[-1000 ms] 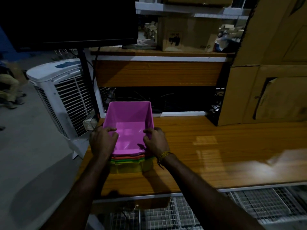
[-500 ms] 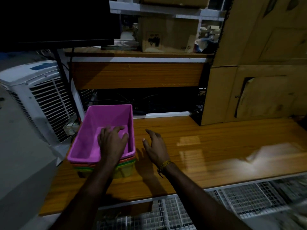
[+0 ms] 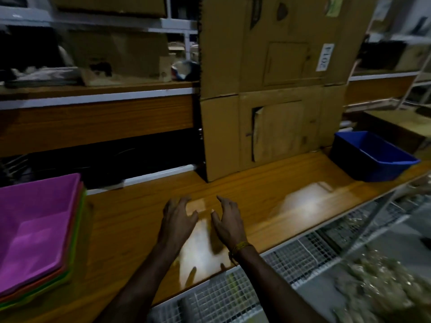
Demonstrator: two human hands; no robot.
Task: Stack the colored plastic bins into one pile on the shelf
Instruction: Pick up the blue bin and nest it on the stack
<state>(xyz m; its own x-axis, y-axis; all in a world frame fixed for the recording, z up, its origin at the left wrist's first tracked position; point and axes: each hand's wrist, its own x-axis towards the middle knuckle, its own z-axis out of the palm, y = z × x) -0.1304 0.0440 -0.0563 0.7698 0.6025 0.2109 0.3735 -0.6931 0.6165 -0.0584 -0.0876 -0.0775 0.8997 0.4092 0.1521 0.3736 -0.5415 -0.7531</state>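
A pile of nested bins (image 3: 35,234) stands at the left end of the wooden shelf (image 3: 245,190), with a pink bin on top and orange and green rims showing under it. A lone blue bin (image 3: 370,157) sits at the far right of the same shelf, empty as far as I can see. My left hand (image 3: 178,221) and my right hand (image 3: 229,220) hover side by side over the middle of the shelf, fingers spread, holding nothing. Both hands are well apart from either the pile or the blue bin.
Tall cardboard boxes (image 3: 275,89) stand on the shelf behind my hands, between the pile and the blue bin. An upper shelf (image 3: 98,96) holds boxes and clutter. A white wire rack (image 3: 291,259) runs below the shelf's front edge.
Both hands let go of the pink bin pile and moved right to the shelf's middle. My view swung right, bringing the blue bin into sight.
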